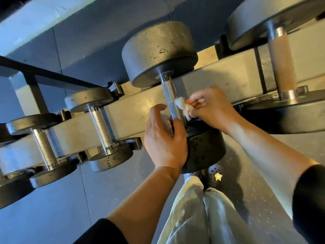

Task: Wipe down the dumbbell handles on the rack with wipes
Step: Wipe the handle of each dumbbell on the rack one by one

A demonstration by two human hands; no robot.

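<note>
A large black dumbbell lies on the rack [219,71] in the middle of the head view, its knurled steel handle [171,99] running toward me. My right hand [209,106] pinches a crumpled white wipe [182,105] against the right side of that handle, near its lower end. My left hand [163,138] curls around the lower left of the handle, with another bit of white wipe [166,123] under its fingers. The near head of the dumbbell [205,148] is partly hidden by my left hand.
Two smaller dumbbells with knurled handles [102,127] [44,148] rest to the left on the same rack. A bigger dumbbell with a tan handle [281,62] sits to the right. My legs and a black shoe with a yellow star [215,176] stand below on grey floor.
</note>
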